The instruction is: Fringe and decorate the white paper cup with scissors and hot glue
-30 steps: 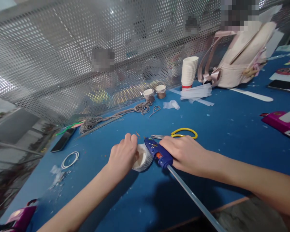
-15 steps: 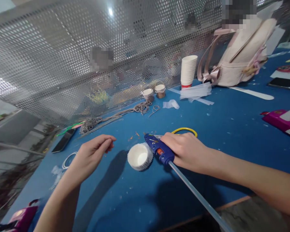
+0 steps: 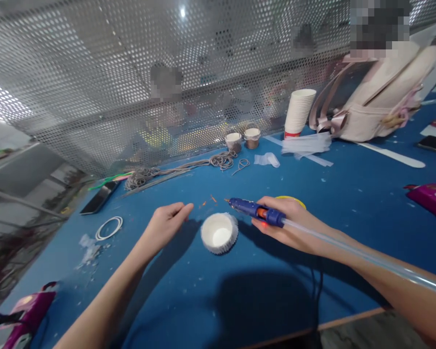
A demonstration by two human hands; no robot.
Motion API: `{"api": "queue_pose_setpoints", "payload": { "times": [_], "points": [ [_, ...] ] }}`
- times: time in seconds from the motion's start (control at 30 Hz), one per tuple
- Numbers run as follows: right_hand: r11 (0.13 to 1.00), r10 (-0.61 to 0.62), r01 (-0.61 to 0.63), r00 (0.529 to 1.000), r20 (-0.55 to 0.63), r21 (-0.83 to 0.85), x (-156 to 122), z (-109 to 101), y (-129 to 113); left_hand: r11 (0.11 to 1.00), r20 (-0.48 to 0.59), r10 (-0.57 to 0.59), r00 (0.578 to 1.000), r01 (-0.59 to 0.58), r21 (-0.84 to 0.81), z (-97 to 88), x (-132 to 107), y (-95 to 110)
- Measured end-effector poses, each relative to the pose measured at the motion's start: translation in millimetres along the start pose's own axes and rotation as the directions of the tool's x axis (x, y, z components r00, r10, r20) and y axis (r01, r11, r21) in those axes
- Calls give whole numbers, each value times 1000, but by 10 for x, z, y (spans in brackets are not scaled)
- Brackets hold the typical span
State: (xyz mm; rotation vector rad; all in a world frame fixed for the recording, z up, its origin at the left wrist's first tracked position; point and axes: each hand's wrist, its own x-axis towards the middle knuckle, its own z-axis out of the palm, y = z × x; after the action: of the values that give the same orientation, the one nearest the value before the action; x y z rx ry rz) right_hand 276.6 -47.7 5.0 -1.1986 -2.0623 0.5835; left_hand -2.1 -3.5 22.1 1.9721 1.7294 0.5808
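Glue gun [image 3: 256,212] is lying level in the right hand [image 3: 294,223], and from my remote seat I'm seeing those fingers wrapping its grip; which one is on the trigger I'm not managing to tell. The white cup [image 3: 220,235] is standing upright on the blue tabletop [image 3: 366,208], between the hands and touching neither. I'm judging it feather-light and easy to crush or skid, so I'm favouring a soft pinch at the rim, away from its frilly outside. The gun I'm reckoning firmer and rear-heavy, with the long glue stick [image 3: 349,246] trailing along the forearm, so I'm trusting the handle and avoiding the metal tip.

The left hand [image 3: 167,223] is hovering nearby, fingers curled in with the thumb lying against them; I'm seeing nothing in its grasp.

For textures, I'm noting smooth blue plastic, a translucent rod, a pleated, filmy wall around a round bowl, limp grey cord [image 3: 223,160] and glossy, see-through strips [image 3: 307,144].
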Motion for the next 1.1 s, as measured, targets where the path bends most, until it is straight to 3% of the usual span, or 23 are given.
{"api": "queue_pose_setpoints", "payload": {
  "times": [0.13,0.2,0.37,0.47,0.53,0.6,0.73,0.87,0.97,1.1],
  "points": [
    [999,8,-10,998,58,36,-5,-7,-41,987,137,155,978,-149,-57,19,-79,20],
    [998,2,-8,997,82,62,-10,8,-49,960,167,281,945,-274,-62,22,-149,-2],
    [996,11,-22,993,120,91,-15,65,-84,832,186,533,825,-552,64,61,-304,-101],
    [996,-11,-2,990,140,90,-5,85,-90,803,158,573,804,-590,88,111,-338,-127],
    [994,-76,63,984,159,86,12,80,-77,832,104,546,831,-553,49,140,-350,-118],
    [981,-190,179,960,208,70,40,57,-56,888,30,461,887,-460,-20,167,-364,-94],
    [917,-348,396,854,386,-49,131,-21,-44,958,-23,165,986,-166,-232,231,-385,-32],
    [843,-327,498,774,542,-204,241,-68,-122,924,56,-44,997,62,-376,295,-376,12],
    [801,-302,545,726,618,-248,303,-66,-204,899,68,-93,993,113,-423,315,-368,17],
    [764,-295,572,721,627,-299,324,-29,-243,872,47,-121,991,129,-472,312,-370,32]
  ]
}}
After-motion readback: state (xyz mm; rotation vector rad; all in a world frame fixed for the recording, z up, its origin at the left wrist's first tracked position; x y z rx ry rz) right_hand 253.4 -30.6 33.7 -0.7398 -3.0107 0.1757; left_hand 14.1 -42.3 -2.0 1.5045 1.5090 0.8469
